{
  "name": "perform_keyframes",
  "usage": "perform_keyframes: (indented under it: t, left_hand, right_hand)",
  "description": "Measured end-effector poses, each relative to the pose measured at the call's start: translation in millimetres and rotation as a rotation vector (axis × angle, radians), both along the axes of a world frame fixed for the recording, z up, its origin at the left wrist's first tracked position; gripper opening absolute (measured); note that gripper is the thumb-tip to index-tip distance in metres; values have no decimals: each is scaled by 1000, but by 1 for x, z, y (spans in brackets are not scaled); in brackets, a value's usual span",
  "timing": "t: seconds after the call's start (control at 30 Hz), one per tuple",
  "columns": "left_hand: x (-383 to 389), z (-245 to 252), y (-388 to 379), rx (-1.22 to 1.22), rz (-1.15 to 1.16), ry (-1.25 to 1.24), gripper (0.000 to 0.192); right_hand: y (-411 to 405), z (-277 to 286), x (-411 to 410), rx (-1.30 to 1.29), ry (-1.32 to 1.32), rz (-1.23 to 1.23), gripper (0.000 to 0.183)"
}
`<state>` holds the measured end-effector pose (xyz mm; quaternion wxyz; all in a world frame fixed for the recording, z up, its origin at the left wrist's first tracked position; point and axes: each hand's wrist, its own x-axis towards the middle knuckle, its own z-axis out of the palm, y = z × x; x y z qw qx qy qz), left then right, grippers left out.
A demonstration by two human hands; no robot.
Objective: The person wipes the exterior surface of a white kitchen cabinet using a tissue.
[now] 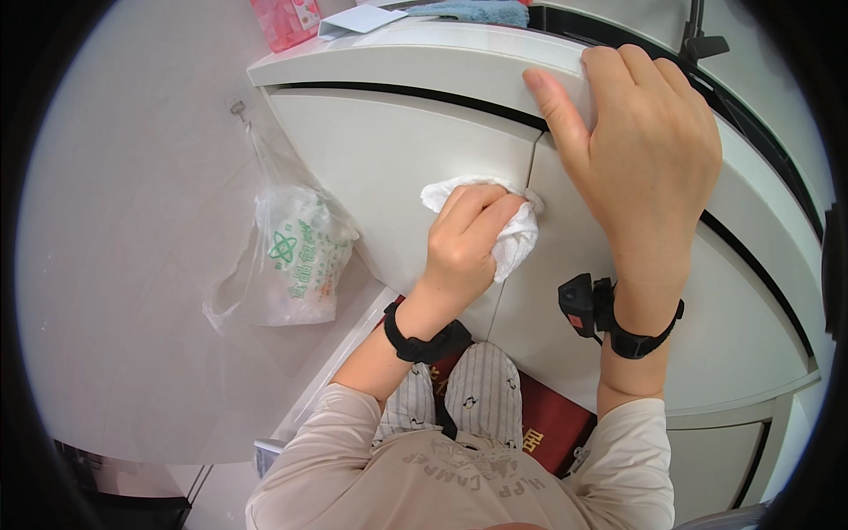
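My left hand (pixel 464 238) grips a crumpled white cloth (pixel 515 248), which lies against the front of the left cabinet door (pixel 371 152). The cloth is close to the seam between this door and the right cabinet door (pixel 576 232), with a loose end spread above my knuckles. My right hand (pixel 652 132) rests on the curved white countertop edge (pixel 457 63). Its thumb is spread along the front face, and the fingers reach over the top, their tips hidden. A black strap (pixel 417 344) is around my left wrist; a black strap with a small device (pixel 583 305) is on my right.
A knotted plastic bag (pixel 298 265) hangs from a wall hook (pixel 238 109) at the left. On the counter stand a pink bottle (pixel 286 23), a folded pale-blue piece (pixel 358 21) and a blue cloth (pixel 470 12). A dark red mat (pixel 553 417) lies below.
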<state>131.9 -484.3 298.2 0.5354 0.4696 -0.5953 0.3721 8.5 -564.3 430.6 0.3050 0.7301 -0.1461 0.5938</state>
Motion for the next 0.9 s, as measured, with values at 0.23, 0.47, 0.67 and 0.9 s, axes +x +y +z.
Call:
perform_keyframes:
  t: [0.23,0.47,0.67,0.9]
  left_hand:
    - [-6,18,-9,-94,58,21,25]
    - [25,-64,17,332,-35,-125,25]
    - [62,-87,53,429,124,63,27]
    - [59,-31,52,-84,215,607,20]
  right_hand:
    - [-8,-3,4,-40,-25,57,34]
    - [-8,-5,2,-14,-18,31,33]
    - [-6,-8,1,9,13,0,32]
    - [4,-6,0,12,64,-89,33]
